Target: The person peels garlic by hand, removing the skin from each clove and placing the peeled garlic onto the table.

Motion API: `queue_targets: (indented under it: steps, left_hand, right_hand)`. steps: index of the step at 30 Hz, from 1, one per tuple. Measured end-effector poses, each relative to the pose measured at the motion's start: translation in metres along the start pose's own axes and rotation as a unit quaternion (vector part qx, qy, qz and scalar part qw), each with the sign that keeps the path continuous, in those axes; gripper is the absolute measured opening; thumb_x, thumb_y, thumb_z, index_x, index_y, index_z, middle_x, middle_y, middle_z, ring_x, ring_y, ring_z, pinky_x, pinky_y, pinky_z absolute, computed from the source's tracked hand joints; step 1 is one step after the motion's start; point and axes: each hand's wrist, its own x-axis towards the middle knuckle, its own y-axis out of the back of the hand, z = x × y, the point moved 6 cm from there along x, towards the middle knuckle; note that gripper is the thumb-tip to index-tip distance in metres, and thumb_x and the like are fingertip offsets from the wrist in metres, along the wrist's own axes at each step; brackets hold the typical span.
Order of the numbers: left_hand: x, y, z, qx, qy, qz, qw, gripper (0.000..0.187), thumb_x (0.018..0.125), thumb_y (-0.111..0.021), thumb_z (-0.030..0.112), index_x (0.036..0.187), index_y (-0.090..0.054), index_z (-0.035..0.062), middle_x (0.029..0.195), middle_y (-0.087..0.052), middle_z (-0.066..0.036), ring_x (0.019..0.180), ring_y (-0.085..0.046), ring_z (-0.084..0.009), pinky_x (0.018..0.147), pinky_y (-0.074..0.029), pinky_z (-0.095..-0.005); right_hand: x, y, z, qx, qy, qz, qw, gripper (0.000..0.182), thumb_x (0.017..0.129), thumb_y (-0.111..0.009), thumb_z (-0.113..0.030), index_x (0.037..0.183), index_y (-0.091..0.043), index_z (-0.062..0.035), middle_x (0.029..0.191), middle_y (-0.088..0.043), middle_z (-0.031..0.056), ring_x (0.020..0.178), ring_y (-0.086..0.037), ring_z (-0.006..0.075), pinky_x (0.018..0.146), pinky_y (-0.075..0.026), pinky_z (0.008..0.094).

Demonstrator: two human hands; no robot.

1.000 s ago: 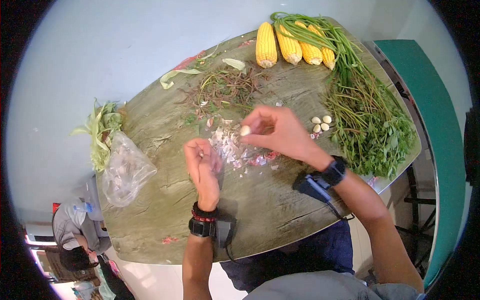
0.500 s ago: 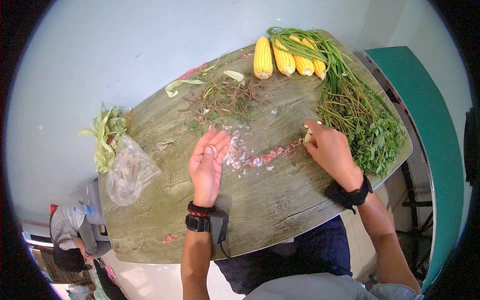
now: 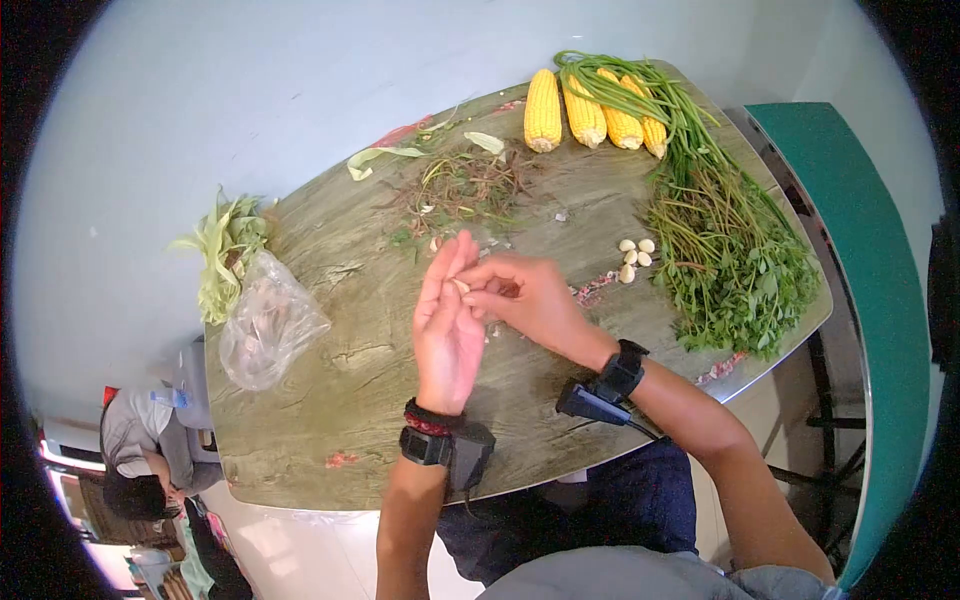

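Palm up over the middle of the table, my left hand point(image 3: 447, 335) holds a pale garlic clove point(image 3: 460, 286) between thumb and fingers. The fingertips of my right hand point(image 3: 537, 298) pinch at this same clove from the right side. Part of the clove is hidden by the fingers. To the right of my hands lie several peeled garlic cloves point(image 3: 627, 272) in a small cluster. Papery garlic skins are mostly covered by my hands, and a white scrap point(image 3: 560, 215) lies beyond them.
Yellow corn cobs point(image 3: 542, 112) and long green beans point(image 3: 690, 120) lie at the back right, above leafy greens point(image 3: 745, 290). Wilted stems point(image 3: 465, 185) are heaped at the back. A clear plastic bag point(image 3: 270, 335) and corn husks point(image 3: 222, 260) sit left. A person point(image 3: 150, 450) is at far left.
My right hand has moved left from the peeled cloves to the clove in my left hand, leaving the cluster uncovered. The whole view has shifted slightly.
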Motion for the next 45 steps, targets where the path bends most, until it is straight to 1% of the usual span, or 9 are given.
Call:
queue_targets:
  steps: [4,6,10,13,19,24,28,31,45]
  left_hand:
    - [-0.005,0.002,-0.005,0.056,-0.007,-0.030,0.998,0.044,0.101,-0.044,0.018,0.139,-0.038,-0.0022,0.147,-0.038,-0.015,0.128,-0.045,-0.0244,0.105,-0.037,-0.0364]
    - [-0.008,0.007,-0.003,0.204,-0.040,-0.011,0.978,0.039,0.098,-0.048,0.013,0.134,-0.044,-0.0024,0.139,-0.046,-0.016,0.123,-0.050,-0.0239,0.103,-0.039,-0.0363]
    - [-0.016,0.015,0.013,0.467,-0.164,0.039,0.868,0.026,0.092,-0.058,0.002,0.117,-0.060,-0.0025,0.118,-0.059,-0.012,0.106,-0.058,-0.0182,0.091,-0.046,-0.0296]
    - [-0.020,0.007,0.023,0.513,-0.215,0.074,0.828,0.022,0.081,-0.068,-0.007,0.102,-0.067,0.0002,0.098,-0.063,-0.009,0.090,-0.061,-0.0155,0.076,-0.050,-0.0261]
    - [-0.019,0.016,0.016,0.381,-0.138,0.105,0.908,0.018,0.079,-0.070,-0.007,0.095,-0.065,-0.0020,0.096,-0.063,-0.008,0.082,-0.060,-0.0111,0.072,-0.050,-0.0236]
    - [-0.016,0.018,0.010,0.329,-0.126,0.063,0.934,0.021,0.082,-0.068,-0.006,0.101,-0.061,-0.0024,0.096,-0.062,-0.007,0.081,-0.059,-0.0098,0.073,-0.048,-0.0230]
    - [-0.017,0.016,0.008,0.303,-0.100,0.070,0.945,0.025,0.081,-0.068,-0.006,0.105,-0.062,-0.0020,0.097,-0.061,-0.006,0.084,-0.058,-0.0099,0.075,-0.047,-0.0230]
    - [-0.014,0.016,0.008,0.381,-0.081,0.009,0.921,0.031,0.078,-0.071,-0.006,0.108,-0.065,-0.0006,0.098,-0.060,-0.005,0.085,-0.057,-0.0112,0.075,-0.046,-0.0239]
    - [-0.007,0.015,0.012,0.367,-0.106,-0.079,0.921,0.037,0.071,-0.076,-0.004,0.106,-0.067,0.0024,0.111,-0.058,-0.009,0.102,-0.056,-0.0192,0.085,-0.046,-0.0302]
  right_hand:
    - [0.000,0.006,0.007,0.078,0.008,-0.017,0.997,0.017,0.087,-0.067,-0.005,0.104,-0.066,-0.0019,0.086,-0.067,-0.0006,0.075,-0.058,0.0033,0.061,-0.046,0.0198]
    - [0.000,0.006,0.015,0.166,-0.030,-0.017,0.986,0.016,0.088,-0.066,-0.006,0.103,-0.066,-0.0012,0.086,-0.067,0.0005,0.074,-0.058,0.0038,0.059,-0.045,0.0185]
    - [-0.001,0.008,0.027,0.242,-0.125,-0.067,0.960,0.017,0.089,-0.066,-0.007,0.105,-0.065,-0.0012,0.086,-0.067,0.0015,0.071,-0.060,0.0046,0.055,-0.043,0.0177]
    - [-0.002,0.008,0.027,0.265,-0.149,-0.065,0.950,0.019,0.088,-0.066,-0.008,0.106,-0.064,-0.0014,0.087,-0.068,0.0018,0.070,-0.062,0.0055,0.054,-0.043,0.0176]
    - [-0.002,0.006,0.027,0.292,-0.177,-0.065,0.938,0.016,0.088,-0.067,-0.012,0.102,-0.066,-0.0028,0.084,-0.069,0.0024,0.069,-0.063,0.0063,0.055,-0.044,0.0172]
    - [-0.003,0.009,0.032,0.286,-0.179,-0.055,0.940,0.013,0.088,-0.068,-0.014,0.095,-0.068,-0.0031,0.079,-0.068,0.0017,0.067,-0.062,0.0063,0.056,-0.045,0.0182]
    - [-0.001,0.015,0.029,0.265,-0.172,-0.096,0.944,0.014,0.087,-0.069,-0.014,0.095,-0.069,-0.0022,0.080,-0.068,0.0023,0.065,-0.062,0.0071,0.057,-0.047,0.0198]
    - [-0.002,0.016,0.033,0.262,-0.180,-0.112,0.942,0.015,0.086,-0.070,-0.013,0.094,-0.069,-0.0007,0.080,-0.068,0.0040,0.064,-0.061,0.0083,0.058,-0.048,0.0208]
    - [-0.002,0.013,0.034,0.267,-0.186,-0.144,0.935,0.015,0.082,-0.074,-0.015,0.088,-0.071,-0.0016,0.077,-0.069,0.0042,0.058,-0.059,0.0068,0.052,-0.045,0.0195]
